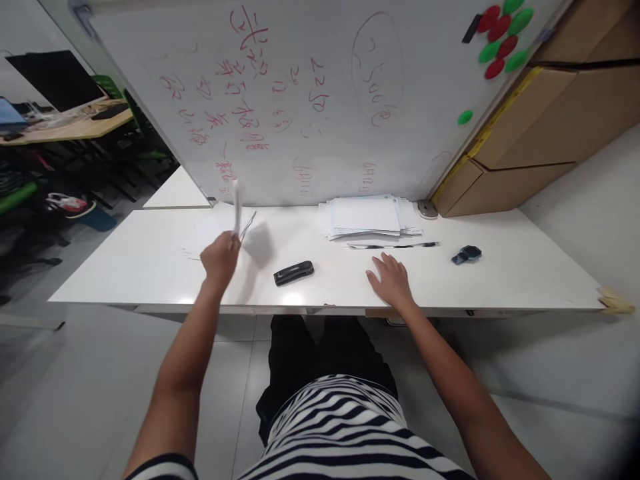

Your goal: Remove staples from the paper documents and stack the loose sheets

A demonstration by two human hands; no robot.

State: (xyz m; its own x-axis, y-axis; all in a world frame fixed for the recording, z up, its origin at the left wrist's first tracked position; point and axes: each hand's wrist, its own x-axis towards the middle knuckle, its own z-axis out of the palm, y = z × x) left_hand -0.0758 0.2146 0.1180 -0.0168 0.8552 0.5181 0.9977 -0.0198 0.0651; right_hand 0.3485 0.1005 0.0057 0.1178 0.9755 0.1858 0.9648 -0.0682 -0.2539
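My left hand is raised over the left part of the white table, closed on a few sheets of paper held edge-on and blurred by motion. My right hand lies flat on the table near the front edge, fingers spread, holding nothing. A black stapler lies between the two hands. Behind the right hand sits a stack of white paper, with a black pen lying in front of it.
A small dark blue clip-like object lies at the right. A whiteboard with red writing and magnets stands behind the table. Cardboard boxes lean at the right. Desks and chairs fill the far left.
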